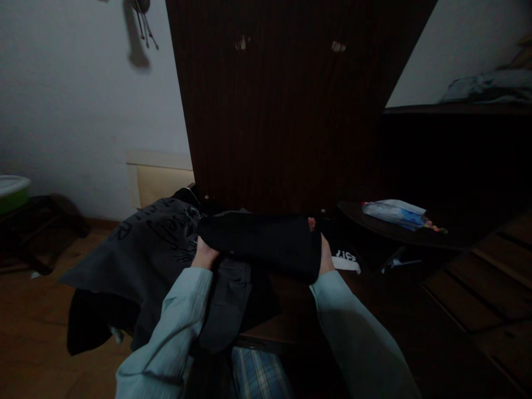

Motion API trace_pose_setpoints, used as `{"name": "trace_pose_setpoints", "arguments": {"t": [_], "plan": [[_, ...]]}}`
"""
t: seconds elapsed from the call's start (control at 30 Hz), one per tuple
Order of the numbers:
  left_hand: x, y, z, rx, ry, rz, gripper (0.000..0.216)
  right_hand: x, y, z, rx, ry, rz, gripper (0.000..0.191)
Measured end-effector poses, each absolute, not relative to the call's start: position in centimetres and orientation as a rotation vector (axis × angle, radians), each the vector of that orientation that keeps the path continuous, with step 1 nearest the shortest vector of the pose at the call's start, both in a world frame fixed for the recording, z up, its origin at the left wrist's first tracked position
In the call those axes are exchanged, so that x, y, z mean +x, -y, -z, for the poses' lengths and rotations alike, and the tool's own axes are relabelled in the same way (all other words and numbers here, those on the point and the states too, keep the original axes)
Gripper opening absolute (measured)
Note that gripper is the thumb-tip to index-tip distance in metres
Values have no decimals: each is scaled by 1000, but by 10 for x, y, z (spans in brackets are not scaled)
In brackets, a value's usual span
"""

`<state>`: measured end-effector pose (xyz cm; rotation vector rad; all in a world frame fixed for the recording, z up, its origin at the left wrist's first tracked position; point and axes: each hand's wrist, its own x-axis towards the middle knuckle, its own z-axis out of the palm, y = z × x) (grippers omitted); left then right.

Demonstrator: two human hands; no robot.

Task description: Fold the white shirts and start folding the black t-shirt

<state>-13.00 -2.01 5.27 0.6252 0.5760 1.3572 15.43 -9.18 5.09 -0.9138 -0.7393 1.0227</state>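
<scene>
A folded black garment (261, 244) is stretched between both my hands above a dark wooden surface. My left hand (203, 256) grips its left end; only the wrist and the back of the hand show. My right hand (323, 255) holds the right end, with a fingertip poking over the top edge. Both arms wear light blue sleeves. Under and left of the garment lies a grey printed shirt (153, 238) on a pile of dark clothes.
A tall dark wooden cabinet (291, 100) stands straight ahead. A plastic packet (394, 213) lies on a dark round tray at the right. A green-and-white basin (12, 191) sits far left. Wooden slats run along the right side.
</scene>
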Motion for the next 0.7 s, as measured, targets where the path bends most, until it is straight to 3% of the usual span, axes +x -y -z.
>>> {"name": "trace_pose_setpoints", "arguments": {"t": [0.17, 0.33, 0.47, 0.57, 0.63, 0.7], "plan": [[-133, 24, -60, 609, -312, -1375, 22, 163, 88, -47, -710, 614, -1172, 30], [-118, 28, -51, 771, -476, -1218, 15, 147, 97, -42, -990, 735, -1395, 16], [-109, 25, -43, 867, -639, -1165, 7, 137, 111, -42, -875, 1115, -1759, 33], [-107, 24, -39, 970, -712, -1133, 20, 131, 112, -39, -745, 1286, -2024, 52], [-106, 23, -37, 1031, -803, -1124, 26, 127, 107, -36, -806, 1245, -1995, 52], [-105, 21, -35, 1082, -888, -1113, 30, 122, 101, -32, -950, 1150, -1819, 41]]}}
